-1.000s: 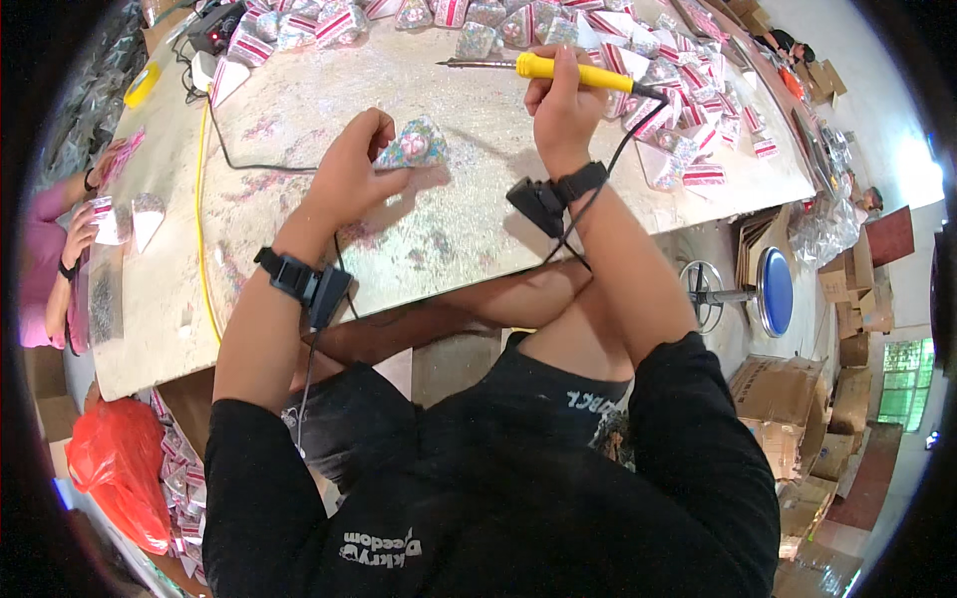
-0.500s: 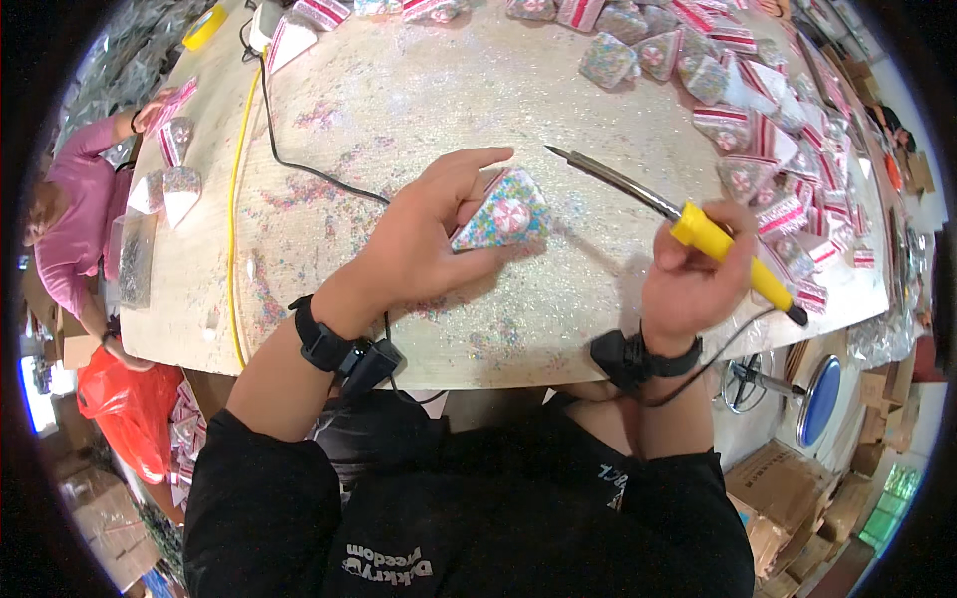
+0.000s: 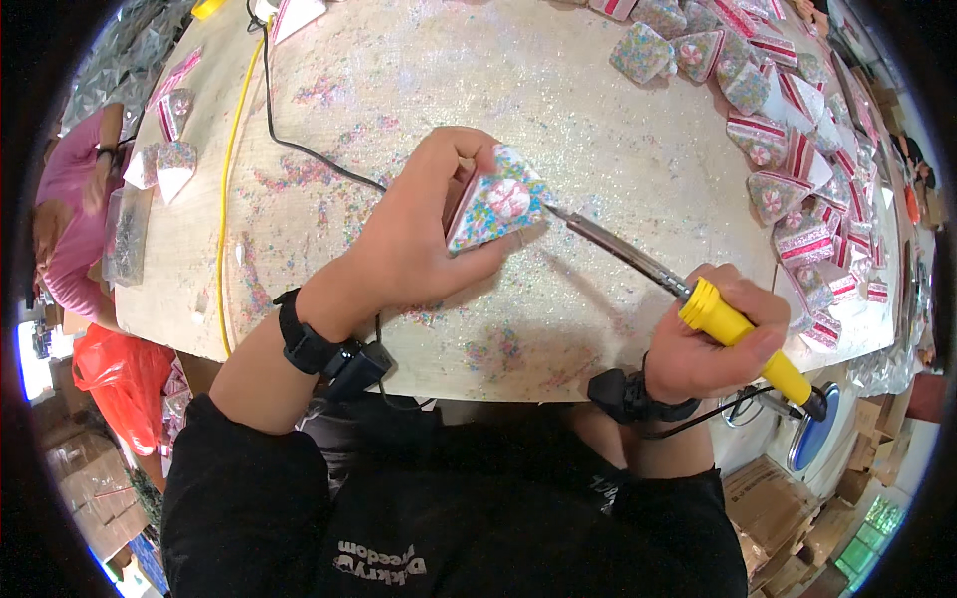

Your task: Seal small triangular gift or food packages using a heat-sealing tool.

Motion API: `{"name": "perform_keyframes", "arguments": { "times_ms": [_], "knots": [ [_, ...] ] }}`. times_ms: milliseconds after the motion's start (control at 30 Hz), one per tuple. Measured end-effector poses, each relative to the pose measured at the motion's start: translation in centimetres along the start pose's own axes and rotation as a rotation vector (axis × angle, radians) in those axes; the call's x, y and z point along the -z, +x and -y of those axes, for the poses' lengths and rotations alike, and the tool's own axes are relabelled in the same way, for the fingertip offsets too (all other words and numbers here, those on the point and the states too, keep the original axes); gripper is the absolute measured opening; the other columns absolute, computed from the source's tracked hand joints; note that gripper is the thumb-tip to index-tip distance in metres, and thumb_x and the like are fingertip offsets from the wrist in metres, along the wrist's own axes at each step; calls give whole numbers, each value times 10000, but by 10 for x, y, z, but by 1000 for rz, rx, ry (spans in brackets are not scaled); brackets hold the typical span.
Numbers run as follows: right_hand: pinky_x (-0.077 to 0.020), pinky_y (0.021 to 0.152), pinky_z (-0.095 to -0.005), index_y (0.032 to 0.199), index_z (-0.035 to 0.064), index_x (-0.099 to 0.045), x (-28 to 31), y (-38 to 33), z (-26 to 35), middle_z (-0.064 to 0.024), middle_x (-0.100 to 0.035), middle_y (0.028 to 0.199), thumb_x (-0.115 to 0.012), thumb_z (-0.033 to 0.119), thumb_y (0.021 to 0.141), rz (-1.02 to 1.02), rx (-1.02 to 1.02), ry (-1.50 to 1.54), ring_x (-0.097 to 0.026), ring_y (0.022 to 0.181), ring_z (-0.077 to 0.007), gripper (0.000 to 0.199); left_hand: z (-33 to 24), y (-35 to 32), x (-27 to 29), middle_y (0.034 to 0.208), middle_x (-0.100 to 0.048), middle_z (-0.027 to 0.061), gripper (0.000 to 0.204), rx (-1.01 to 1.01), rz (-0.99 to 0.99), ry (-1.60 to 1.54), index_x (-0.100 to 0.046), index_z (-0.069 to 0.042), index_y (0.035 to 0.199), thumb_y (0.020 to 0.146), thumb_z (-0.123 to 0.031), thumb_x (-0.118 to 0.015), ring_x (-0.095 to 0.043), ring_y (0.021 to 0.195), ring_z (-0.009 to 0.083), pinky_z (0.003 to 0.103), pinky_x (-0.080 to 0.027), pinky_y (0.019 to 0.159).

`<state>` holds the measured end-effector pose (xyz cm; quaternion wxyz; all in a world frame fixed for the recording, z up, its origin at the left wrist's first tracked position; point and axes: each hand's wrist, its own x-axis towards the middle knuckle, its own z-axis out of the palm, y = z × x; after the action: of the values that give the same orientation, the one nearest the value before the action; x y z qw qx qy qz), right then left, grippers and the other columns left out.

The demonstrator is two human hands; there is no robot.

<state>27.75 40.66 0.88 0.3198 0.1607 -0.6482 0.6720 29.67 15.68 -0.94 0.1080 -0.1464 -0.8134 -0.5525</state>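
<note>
My left hand [image 3: 409,234] is closed around a fake cake slice [image 3: 508,224], thumb below and fingers behind it. Its sprinkle-coated face is turned up, with a pink and white peppermint swirl in the middle. In my right hand [image 3: 710,344] is a soldering iron [image 3: 630,257] with a yellow handle and a metal shaft. The iron's pointed tip lies at the right corner of the slice; whether it touches, I cannot tell. Loose coloured sprinkles and glitter are scattered over the wooden table [image 3: 439,80] beneath both hands.
Many similar cake slices [image 3: 783,194] are heaped along the table's right side. A yellow cable [image 3: 231,189] and a black cord [image 3: 309,169] cross the left part. Beyond are a few slices [image 3: 175,164], a clear box [image 3: 126,239], a person in pink [image 3: 75,214] and a red bag [image 3: 118,384].
The soldering iron has come down and toward me, its tip now at the slice's right corner. My left hand keeps its hold on the slice. The person in pink has shifted their arms.
</note>
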Motion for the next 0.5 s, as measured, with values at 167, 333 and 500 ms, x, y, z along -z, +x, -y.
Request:
{"name": "perform_keyframes", "arguments": {
  "times_ms": [167, 333, 500],
  "knots": [
    [-373, 483, -305, 871, 1, -506, -4, -3, 1, -140, -504, 597, -405, 436, 992, 4, 5, -12, -477, 504, -198, 464, -14, 5, 3, 1310, -437, 201, 741, -134, -39, 475, -383, -11, 1430, 775, -90, -720, -494, 1163, 326, 392, -423, 1014],
    [-371, 479, -300, 875, -10, -512, -9, -4, 3, -146, -511, 592, -413, 419, 991, 33, 16, -64, -477, 495, -193, 455, -21, 2, 0, 1265, -404, 239, 823, -136, 56, 496, -388, -38, 1438, 701, -31, -753, -416, 1158, 416, 442, -431, 984],
    [-365, 463, -292, 855, -13, -508, -7, -8, -4, -131, -495, 569, -411, 392, 988, 17, 136, -201, -482, 483, -188, 437, -19, 1, 1, 1297, -388, 239, 832, -103, 61, 474, -377, -91, 1476, 721, -81, -727, -404, 1209, 406, 430, -402, 1021]
  ]
}}
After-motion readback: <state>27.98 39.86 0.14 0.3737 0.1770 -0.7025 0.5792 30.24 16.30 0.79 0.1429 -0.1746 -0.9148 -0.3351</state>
